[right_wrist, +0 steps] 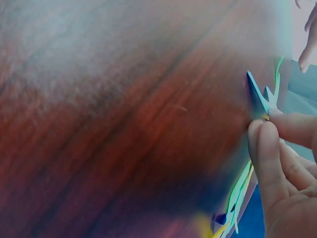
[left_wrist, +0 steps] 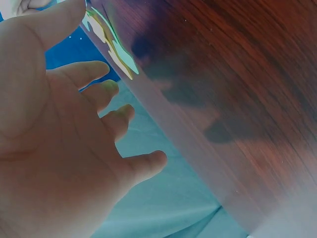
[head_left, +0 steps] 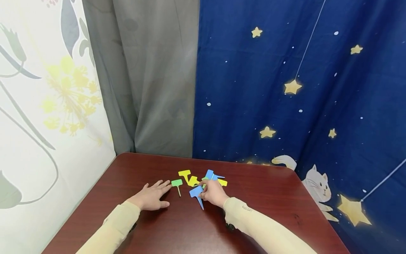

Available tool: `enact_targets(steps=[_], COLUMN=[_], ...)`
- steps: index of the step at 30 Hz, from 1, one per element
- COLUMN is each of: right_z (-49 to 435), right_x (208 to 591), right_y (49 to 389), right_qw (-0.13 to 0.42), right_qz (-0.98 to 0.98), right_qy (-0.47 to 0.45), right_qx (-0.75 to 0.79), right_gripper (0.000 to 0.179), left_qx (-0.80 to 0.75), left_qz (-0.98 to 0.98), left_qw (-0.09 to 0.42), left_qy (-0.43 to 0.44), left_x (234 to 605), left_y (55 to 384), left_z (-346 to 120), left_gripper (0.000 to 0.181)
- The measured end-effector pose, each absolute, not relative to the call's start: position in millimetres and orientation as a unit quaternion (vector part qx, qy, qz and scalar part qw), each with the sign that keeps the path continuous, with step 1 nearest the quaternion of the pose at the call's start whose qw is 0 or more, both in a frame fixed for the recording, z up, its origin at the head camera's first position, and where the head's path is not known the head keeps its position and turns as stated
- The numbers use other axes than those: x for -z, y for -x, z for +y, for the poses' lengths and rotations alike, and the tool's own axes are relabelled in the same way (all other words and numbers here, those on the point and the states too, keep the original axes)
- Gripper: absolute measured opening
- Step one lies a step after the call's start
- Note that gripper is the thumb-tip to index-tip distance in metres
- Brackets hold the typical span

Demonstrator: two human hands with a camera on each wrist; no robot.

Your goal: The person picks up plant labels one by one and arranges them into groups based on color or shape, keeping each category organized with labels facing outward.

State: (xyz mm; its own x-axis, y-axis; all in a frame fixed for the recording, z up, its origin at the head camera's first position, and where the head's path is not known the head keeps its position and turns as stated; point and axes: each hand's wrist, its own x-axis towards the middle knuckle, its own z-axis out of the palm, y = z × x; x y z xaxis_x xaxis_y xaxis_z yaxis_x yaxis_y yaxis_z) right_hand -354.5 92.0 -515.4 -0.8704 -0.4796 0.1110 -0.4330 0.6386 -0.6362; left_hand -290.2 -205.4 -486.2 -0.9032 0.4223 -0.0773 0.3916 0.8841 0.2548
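Lifting or placing the blue tag [head_left: 196, 191] seems the step: in the head view, the right hand [head_left: 214, 193] pinches it beside other tags [head_left: 193, 181], its long axis running near-to-far, spike [head_left: 201, 202] toward the near side. The left wrist view shows the left hand [left_wrist: 57, 119] spread; the right wrist view's pinch suggests a gentle, steady next move.

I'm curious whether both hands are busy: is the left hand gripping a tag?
No, in the head view the left hand is spread out, with nothing in its grasp.
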Motion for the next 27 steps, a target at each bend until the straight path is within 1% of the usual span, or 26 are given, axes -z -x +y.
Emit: enact_targets(steps=[4, 8, 11, 18, 22, 27], right_z=[94.7, 96.3, 97.1, 97.3, 96.0, 88.1], right_x=[512.7, 510.8, 510.8, 511.9, 509.4, 505.2], right_y=[355.7, 354.6, 353.8, 351.1, 349.3, 347.0], right_qw=[0.064, 0.074, 0.049, -0.053, -0.087, -0.114], right_qz=[0.892, 0.890, 0.899, 0.921, 0.924, 0.922], right_qy=[0.244, 0.245, 0.264, 0.312, 0.313, 0.315], right_qx=[0.374, 0.377, 0.345, 0.225, 0.200, 0.193], right_gripper=[0.040, 0.037, 0.034, 0.027, 0.026, 0.027], left_qx=[-0.116, -0.119, -0.122, -0.129, -0.128, -0.136], left_qz=[0.968, 0.968, 0.968, 0.967, 0.965, 0.963], left_qw=[0.065, 0.067, 0.067, 0.062, 0.049, 0.037], left_qy=[-0.210, -0.211, -0.211, -0.212, -0.223, -0.230], left_x=[486.7, 486.2, 485.2, 483.7, 484.8, 483.0], left_y=[290.3, 289.0, 288.0, 285.6, 282.6, 275.3], left_z=[-205.3, -204.3, -203.2, -200.3, -199.8, -201.6], left_gripper=[0.072, 0.072, 0.072, 0.072, 0.072, 0.073])
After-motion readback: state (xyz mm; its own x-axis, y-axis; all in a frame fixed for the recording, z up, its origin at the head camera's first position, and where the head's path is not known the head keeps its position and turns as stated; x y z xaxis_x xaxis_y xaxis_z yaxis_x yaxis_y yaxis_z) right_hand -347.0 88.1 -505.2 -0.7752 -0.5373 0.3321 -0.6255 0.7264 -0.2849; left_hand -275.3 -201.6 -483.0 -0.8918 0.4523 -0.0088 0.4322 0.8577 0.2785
